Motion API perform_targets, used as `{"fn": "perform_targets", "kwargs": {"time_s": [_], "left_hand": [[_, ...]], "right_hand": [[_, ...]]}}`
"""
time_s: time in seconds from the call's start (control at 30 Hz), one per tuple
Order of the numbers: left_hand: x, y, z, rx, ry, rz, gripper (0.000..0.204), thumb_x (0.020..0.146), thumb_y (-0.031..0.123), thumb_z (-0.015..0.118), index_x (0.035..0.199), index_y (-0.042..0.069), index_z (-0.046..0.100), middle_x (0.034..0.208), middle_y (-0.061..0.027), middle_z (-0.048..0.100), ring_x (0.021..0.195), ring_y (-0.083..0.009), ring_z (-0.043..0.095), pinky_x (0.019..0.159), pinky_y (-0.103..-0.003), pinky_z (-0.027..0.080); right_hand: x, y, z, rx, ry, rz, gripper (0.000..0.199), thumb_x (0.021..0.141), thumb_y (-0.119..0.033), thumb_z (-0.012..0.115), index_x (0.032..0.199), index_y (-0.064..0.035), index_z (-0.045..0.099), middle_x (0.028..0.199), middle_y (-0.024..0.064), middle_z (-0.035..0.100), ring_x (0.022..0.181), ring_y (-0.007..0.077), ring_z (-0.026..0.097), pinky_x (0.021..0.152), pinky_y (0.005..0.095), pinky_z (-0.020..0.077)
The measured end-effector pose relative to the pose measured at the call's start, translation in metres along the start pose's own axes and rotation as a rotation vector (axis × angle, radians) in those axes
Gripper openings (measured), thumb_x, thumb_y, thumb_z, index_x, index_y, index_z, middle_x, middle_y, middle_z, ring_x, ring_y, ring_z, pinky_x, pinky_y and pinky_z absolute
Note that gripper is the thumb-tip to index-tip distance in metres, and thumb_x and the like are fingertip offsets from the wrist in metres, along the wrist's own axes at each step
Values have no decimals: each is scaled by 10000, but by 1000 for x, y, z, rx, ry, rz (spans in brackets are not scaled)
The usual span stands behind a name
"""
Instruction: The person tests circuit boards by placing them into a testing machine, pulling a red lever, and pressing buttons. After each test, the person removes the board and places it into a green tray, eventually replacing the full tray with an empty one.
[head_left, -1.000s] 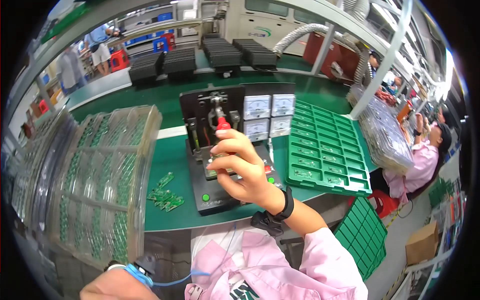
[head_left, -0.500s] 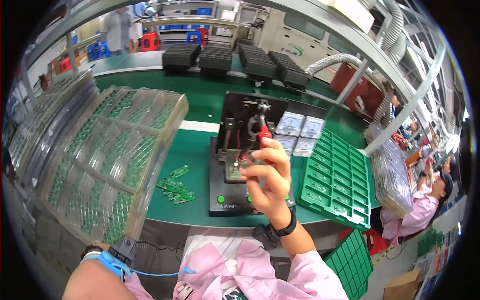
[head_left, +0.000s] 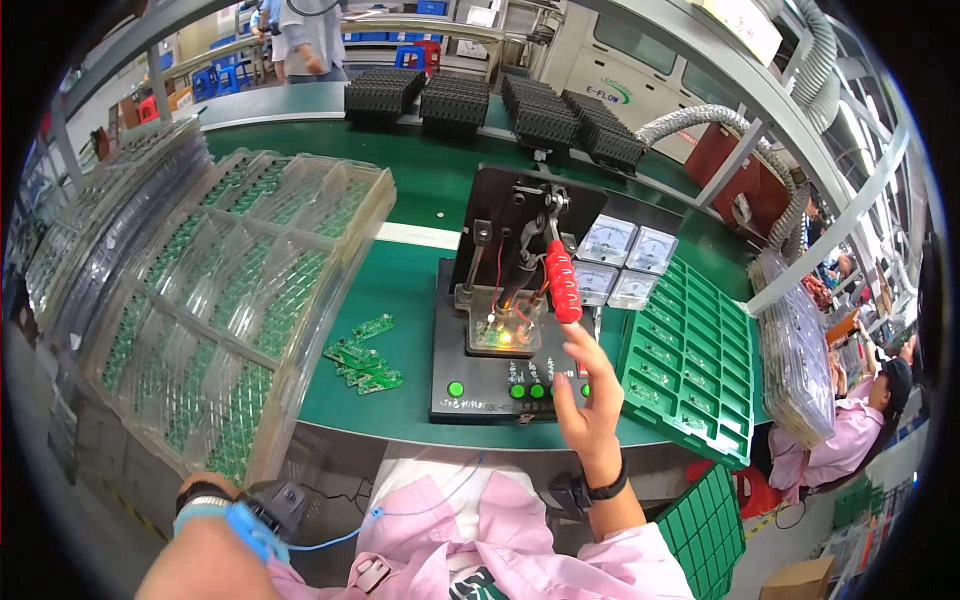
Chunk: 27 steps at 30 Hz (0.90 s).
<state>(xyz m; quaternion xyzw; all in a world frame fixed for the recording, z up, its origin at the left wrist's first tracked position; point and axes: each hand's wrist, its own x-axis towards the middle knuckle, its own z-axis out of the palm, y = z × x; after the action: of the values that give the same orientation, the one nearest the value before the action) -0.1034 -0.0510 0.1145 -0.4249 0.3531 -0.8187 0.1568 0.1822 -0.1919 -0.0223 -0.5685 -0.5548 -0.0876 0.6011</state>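
My right hand (head_left: 592, 400) is open below the red-gripped handle (head_left: 564, 283) of a toggle clamp, fingers stretched up and apart. A fingertip is close to the handle's lower end; whether it touches I cannot tell. The clamp belongs to a black test fixture (head_left: 447, 345) with green buttons along its front. Under the clamp, a yellow-green light glows in a clear block (head_left: 480, 335). Left of the fixture lie several loose green circuit boards (head_left: 365, 362). My left hand (head_left: 208, 484) is mostly hidden beyond its wrist, beside the clear tray's (head_left: 290, 400) near corner.
The clear tray is filled with green boards, beside more stacked trays (head_left: 110, 215). Panel meters (head_left: 607, 240) stand right of the fixture, next to a green compartment tray (head_left: 690, 350) with small boards. Black racks (head_left: 455, 100) line the back. A co-worker (head_left: 830, 425) sits at right.
My right hand has come off the red handle and moved down toward me, its fingers straighter. The light in the fixture now glows. The whole view has shifted slightly.
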Motion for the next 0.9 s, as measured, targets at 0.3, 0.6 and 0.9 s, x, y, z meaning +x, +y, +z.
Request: {"fn": "perform_targets", "kwargs": {"time_s": [0.3,0.6,0.9], "left_hand": [[-142,-3,33,-369,-1144,-859,316,701,236,819,896,72,631,878,-77,578,709,-272,572,664,-408,479],[-164,19,27,-256,-1467,-1069,754,695,394,804,1340,119,528,1189,-122,488,1062,-338,506,898,-432,452],[-176,26,22,-281,-1531,-1017,828,694,430,798,1398,137,476,1229,-129,479,1097,-352,502,928,-442,445]], "right_hand": [[-44,-6,-9,-499,-119,-142,375,720,-20,713,1087,-37,639,1241,143,620,1196,314,552,1031,456,402],[-67,0,3,-589,-286,-147,419,689,-134,750,1095,-87,657,1197,55,647,1091,257,587,981,421,410],[-16,-16,-2,-396,-433,249,572,702,-89,777,1232,-43,566,1198,147,614,1132,314,561,967,416,430]]}}
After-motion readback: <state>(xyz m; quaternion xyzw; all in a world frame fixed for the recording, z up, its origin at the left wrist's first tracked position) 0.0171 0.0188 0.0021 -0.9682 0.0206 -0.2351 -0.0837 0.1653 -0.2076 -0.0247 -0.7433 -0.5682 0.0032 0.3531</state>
